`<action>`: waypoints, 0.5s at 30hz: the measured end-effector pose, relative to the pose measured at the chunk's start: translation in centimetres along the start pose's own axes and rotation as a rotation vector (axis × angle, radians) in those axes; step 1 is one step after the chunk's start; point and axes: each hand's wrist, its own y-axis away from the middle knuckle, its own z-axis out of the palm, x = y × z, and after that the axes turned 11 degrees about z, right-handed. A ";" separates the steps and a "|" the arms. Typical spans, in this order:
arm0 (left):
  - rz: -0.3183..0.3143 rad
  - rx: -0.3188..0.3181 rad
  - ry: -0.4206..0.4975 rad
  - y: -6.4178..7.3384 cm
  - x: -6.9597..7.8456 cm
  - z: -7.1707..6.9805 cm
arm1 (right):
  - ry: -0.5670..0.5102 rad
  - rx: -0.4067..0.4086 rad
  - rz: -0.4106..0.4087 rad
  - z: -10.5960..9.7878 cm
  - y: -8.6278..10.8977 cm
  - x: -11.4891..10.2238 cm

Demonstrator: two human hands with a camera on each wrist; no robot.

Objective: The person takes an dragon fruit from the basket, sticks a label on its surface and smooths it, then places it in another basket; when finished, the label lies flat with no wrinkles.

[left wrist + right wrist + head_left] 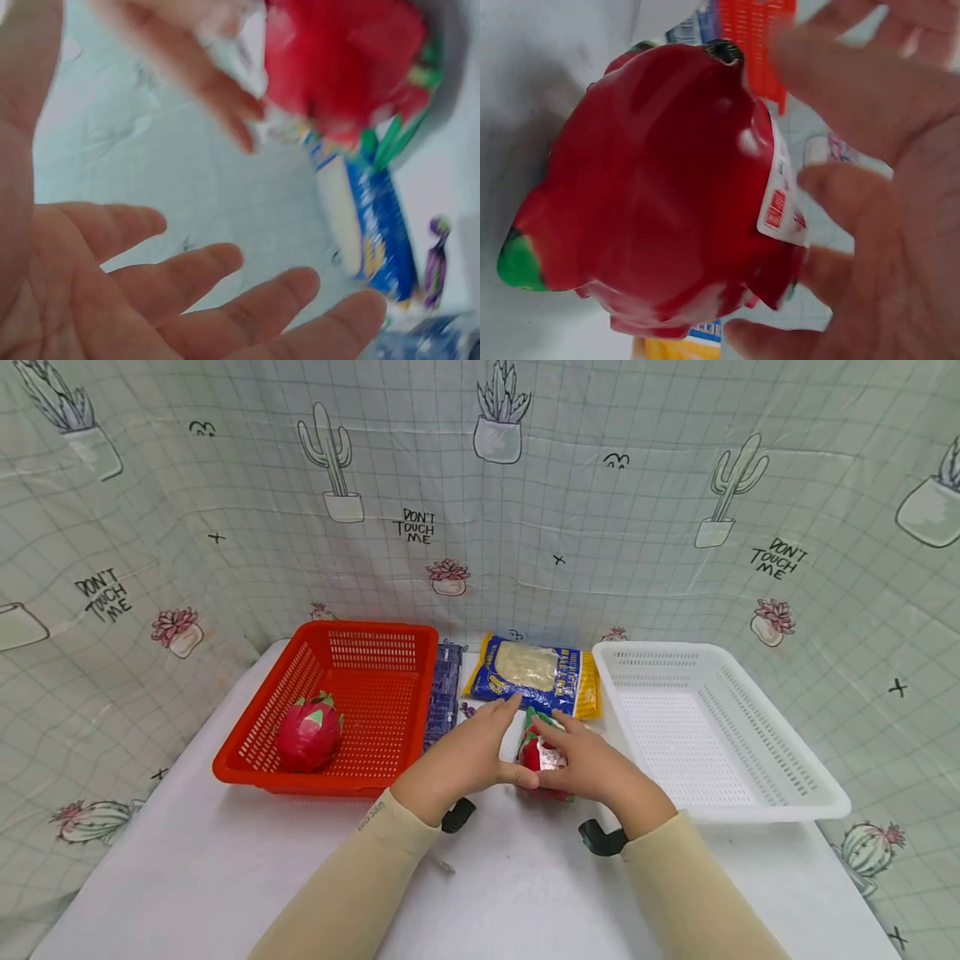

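A red dragon fruit (531,758) with green tips and a white label lies on the table between the two hands. My right hand (596,766) hovers at its right side with fingers spread and loosely bent; in the right wrist view the fingers (832,199) are close to the label, and I cannot tell whether they touch it. My left hand (465,756) is at the fruit's left, thumb toward the right thumb. In the left wrist view its fingers (225,322) are extended and hold nothing, apart from the fruit (345,64).
Another dragon fruit (309,733) lies in the red basket (429,693) at left. A white basket (813,785) stands at right. Behind the hands are a blue and yellow packet (566,670), a dark blue patterned item (446,689) and a small purple wrapped piece (435,270).
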 end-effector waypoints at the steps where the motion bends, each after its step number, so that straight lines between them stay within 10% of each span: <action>1: -0.007 -0.001 0.002 0.2 0.0 -0.4 | 0.022 -0.027 -0.021 0.0 -0.1 -0.1; 15: -0.067 -0.047 -0.004 0.3 -0.2 -0.9 | 0.103 -0.013 -0.030 1.8 -0.2 -0.8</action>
